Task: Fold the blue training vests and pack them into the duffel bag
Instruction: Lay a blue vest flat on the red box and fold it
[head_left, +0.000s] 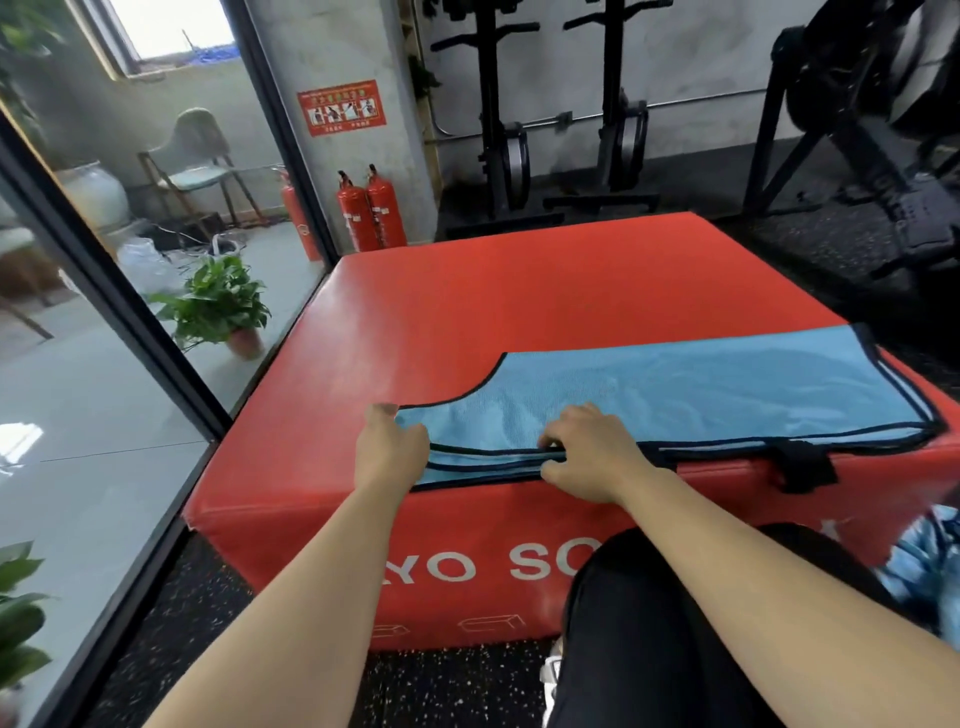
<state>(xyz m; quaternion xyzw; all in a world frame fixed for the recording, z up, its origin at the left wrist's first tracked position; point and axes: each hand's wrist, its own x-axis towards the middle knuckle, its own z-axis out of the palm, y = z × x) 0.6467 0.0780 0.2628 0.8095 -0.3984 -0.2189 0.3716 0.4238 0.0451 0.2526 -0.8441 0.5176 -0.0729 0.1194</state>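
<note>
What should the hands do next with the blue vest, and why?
Probably swing the left end over to the right, halving the blue vest. The left hand grips its narrow left end, the right hand pinches its near edge, and it lies long and flat on the red padded box, likely too long to pack.

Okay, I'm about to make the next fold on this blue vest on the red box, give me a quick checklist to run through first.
1. Blue vest lies flat on the red box: ok.
2. Left hand grips the vest's left end: ok.
3. Right hand pinches the near edge: ok.
4. Near-edge layers lined up: not ok, the dark trims look staggered.
5. Black strap tucked in: not ok, it hangs over the box front.
6. Duffel bag within reach: cannot tell, not in view.
</note>
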